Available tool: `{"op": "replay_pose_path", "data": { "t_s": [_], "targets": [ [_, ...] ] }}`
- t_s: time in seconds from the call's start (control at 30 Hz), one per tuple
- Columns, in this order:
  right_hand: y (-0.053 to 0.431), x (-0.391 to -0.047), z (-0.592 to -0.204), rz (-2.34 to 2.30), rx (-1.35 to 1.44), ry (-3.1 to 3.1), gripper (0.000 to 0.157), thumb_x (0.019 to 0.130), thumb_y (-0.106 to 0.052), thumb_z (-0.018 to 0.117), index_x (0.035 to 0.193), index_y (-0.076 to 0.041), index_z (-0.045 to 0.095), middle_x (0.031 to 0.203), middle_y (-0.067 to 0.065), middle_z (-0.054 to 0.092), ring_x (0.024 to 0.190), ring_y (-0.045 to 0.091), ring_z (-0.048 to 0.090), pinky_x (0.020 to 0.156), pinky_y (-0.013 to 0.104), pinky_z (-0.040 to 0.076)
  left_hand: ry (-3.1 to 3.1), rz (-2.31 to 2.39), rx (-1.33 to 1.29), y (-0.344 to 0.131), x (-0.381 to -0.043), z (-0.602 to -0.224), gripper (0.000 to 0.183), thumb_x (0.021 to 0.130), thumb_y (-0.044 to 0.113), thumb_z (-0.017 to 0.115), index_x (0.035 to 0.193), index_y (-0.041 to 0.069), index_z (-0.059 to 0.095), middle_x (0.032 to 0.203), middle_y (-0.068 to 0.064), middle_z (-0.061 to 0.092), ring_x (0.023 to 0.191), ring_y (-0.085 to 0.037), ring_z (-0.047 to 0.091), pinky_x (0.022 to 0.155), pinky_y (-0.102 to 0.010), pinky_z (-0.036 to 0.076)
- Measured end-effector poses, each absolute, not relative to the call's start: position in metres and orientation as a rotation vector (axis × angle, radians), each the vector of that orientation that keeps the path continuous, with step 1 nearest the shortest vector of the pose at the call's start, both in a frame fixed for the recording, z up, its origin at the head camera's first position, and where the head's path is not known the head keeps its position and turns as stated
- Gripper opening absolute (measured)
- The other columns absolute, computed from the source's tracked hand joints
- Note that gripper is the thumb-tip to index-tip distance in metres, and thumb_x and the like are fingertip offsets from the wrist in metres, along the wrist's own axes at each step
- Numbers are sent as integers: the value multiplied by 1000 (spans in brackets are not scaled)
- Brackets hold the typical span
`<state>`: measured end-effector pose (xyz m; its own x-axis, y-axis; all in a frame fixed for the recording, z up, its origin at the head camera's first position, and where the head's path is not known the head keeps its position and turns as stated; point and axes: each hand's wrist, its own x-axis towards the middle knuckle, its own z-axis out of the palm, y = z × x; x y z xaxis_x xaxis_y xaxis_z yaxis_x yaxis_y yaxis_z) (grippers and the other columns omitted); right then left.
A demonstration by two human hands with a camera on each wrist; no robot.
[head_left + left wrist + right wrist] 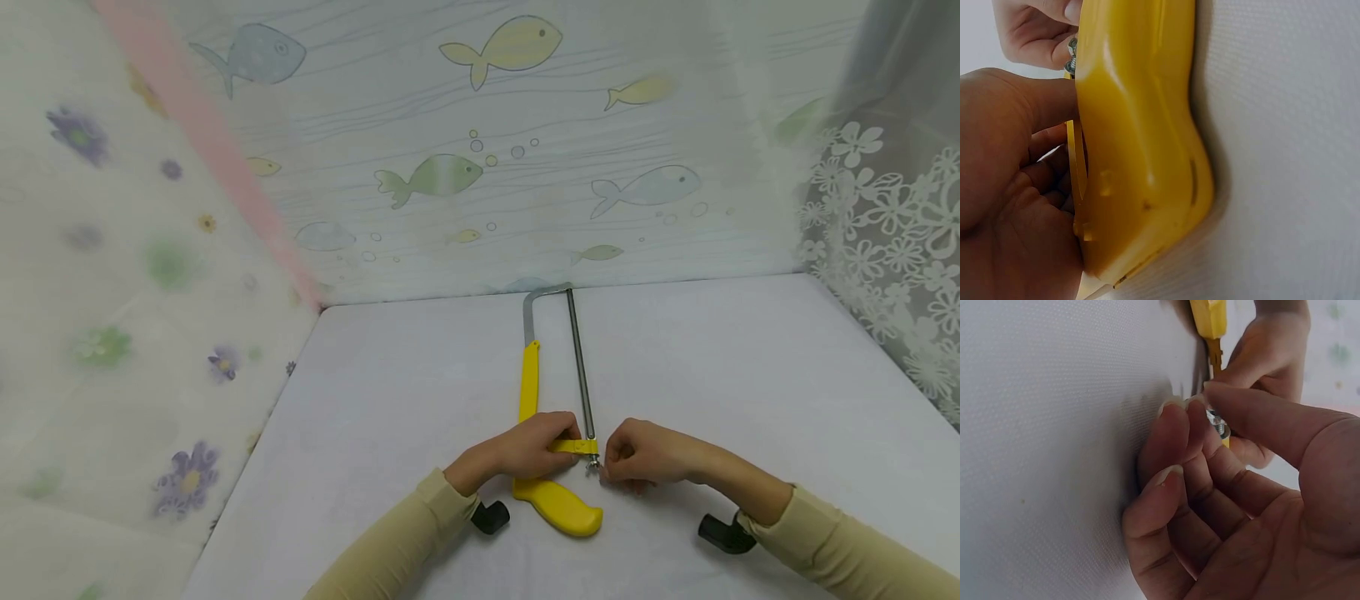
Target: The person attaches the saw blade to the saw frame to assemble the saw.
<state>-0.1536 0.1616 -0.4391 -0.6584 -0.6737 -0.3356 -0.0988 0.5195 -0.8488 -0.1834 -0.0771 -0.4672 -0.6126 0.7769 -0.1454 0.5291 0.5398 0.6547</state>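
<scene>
A hacksaw [529, 375] with a yellow handle [562, 508] and a grey metal front bow lies on the white table. Its long blade [581, 367] runs along the right side. My left hand [536, 446] grips the yellow frame just above the handle, its fingers reaching to the short yellow arm at the blade's near end; the left wrist view has the handle [1141, 156] close up beside the thumb. At that end sits a small metal wing nut [592, 465]. My right hand [648, 454] has curled fingers, with thumb and fingertips right at the wing nut.
White cloth covers the table [750, 358]. Behind it hangs a fish-print curtain [525, 125], with a floral sheet [135, 292] on the left and white lace [892, 208] on the right. Black wrist devices [726, 533] sit under both cuffs.
</scene>
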Motion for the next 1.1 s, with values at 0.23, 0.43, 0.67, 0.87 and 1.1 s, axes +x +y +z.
{"op": "replay_pose_path", "data": {
  "t_s": [0.23,0.43,0.67,0.87,1.1],
  "targets": [
    [161,-154,-439,-1116,-638,2076,18,95,-18,71,82,-6,72,67,2,62,55,13,49,50,23,39,2356,802,1069,-78,-184,-467,12,101,15,66,110,13,59,101,8,60,87,-6,52,81,-17,45],
    [159,-153,-438,-1121,-631,2077,28,96,-22,71,76,-3,71,62,2,60,53,13,48,49,23,38,2359,802,1073,-77,-184,-466,12,100,15,67,109,13,59,101,8,60,87,-6,52,82,-17,45],
    [156,-152,-438,-1121,-595,2101,40,98,-32,69,72,-1,70,59,2,59,52,13,49,49,23,39,2357,804,1068,-77,-184,-467,12,101,15,66,110,13,60,101,8,60,88,-5,52,83,-16,45],
    [152,-151,-436,-1107,-562,2138,41,99,-36,67,73,-4,71,59,3,61,51,13,51,49,25,42,2351,817,1063,-77,-184,-466,11,101,15,66,109,13,59,100,8,60,87,-6,52,82,-16,46],
    [149,-149,-437,-1090,-525,2172,38,99,-33,67,73,-5,71,60,3,62,51,13,52,50,26,44,2352,813,1068,-77,-183,-466,11,101,15,66,110,13,60,100,8,60,87,-6,52,83,-16,46]
  ]
}}
